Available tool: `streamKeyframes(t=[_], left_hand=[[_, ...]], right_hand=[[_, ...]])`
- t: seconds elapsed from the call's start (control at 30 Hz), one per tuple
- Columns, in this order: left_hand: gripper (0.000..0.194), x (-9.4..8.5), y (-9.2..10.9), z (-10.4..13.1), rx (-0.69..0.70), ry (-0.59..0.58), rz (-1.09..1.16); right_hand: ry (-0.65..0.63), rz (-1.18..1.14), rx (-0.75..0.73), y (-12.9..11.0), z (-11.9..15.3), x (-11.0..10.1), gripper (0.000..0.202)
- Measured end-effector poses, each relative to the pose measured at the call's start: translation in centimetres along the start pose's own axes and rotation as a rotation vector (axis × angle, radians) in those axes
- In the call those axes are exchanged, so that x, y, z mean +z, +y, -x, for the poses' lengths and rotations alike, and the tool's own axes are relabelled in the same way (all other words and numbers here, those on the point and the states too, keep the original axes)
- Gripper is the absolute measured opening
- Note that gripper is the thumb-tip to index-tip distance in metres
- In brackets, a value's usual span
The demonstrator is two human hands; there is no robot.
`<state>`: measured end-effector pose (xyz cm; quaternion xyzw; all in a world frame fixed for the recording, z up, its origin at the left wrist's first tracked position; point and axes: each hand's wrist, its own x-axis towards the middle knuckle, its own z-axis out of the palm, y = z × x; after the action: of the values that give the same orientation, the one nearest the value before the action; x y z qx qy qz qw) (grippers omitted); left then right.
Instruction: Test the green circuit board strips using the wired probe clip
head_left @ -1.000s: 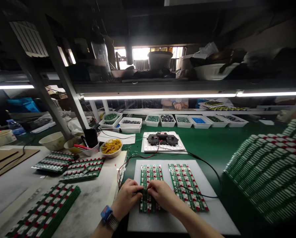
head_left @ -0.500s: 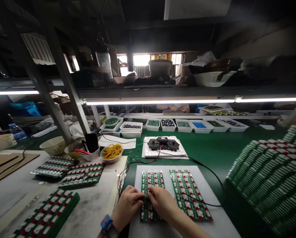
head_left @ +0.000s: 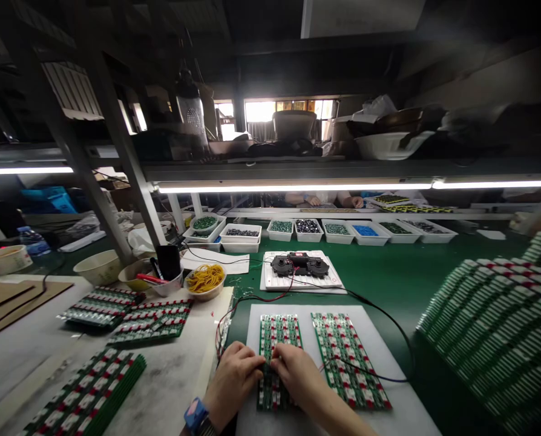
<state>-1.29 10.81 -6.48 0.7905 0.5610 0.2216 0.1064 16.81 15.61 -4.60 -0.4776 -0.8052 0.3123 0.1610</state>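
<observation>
My left hand (head_left: 236, 376) is closed in a pinch at the left edge of a green circuit board panel (head_left: 279, 330) with white and red parts. From the right, my right hand (head_left: 300, 376) reaches over the same panel, its thumb and fingers pinched near its middle. The fingers hide whatever either hand grips. Thin red and black wires (head_left: 216, 333) run down beside my left hand, and a black cable (head_left: 374, 374) passes close to my right hand. A second panel (head_left: 345, 357) lies alongside on the white board (head_left: 400, 387).
A black device (head_left: 300, 264) with wires sits on a white tray behind. Stacked panels rise at right (head_left: 492, 327) and lie at left (head_left: 91, 387). Small-parts trays (head_left: 369, 232) line the back, near a bowl of yellow rubber bands (head_left: 206, 280). Another person's hands (head_left: 313, 200) show beyond.
My hands stay over the same panel with only slight finger movement. The view has shifted slightly. The other person's hands in the background have moved apart.
</observation>
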Motion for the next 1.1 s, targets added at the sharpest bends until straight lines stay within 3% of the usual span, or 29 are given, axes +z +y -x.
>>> streamKeyframes(t=[0.4, 0.67, 0.9, 1.1], left_hand=[[0.019, -0.1, 0.3, 0.0, -0.010, 0.050, 0.028], [0.027, -0.4, 1.0, 0.3, 0.039, 0.128, -0.047], [0.023, -1.8, 1.0, -1.4, -0.053, 0.096, -0.017], [0.026, -1.3, 0.2, -2.2, -0.103, 0.050, 0.000]], right_hand=[[-0.037, 0.024, 0.011, -0.2, -0.2, -0.3, 0.012], [0.027, -0.026, -0.123, 0.5, 0.7, -0.1, 0.015], [0.033, -0.056, -0.146, 0.3, -1.0, -1.4, 0.018], [0.060, -0.075, -0.125, 0.9, -1.8, -0.7, 0.017]])
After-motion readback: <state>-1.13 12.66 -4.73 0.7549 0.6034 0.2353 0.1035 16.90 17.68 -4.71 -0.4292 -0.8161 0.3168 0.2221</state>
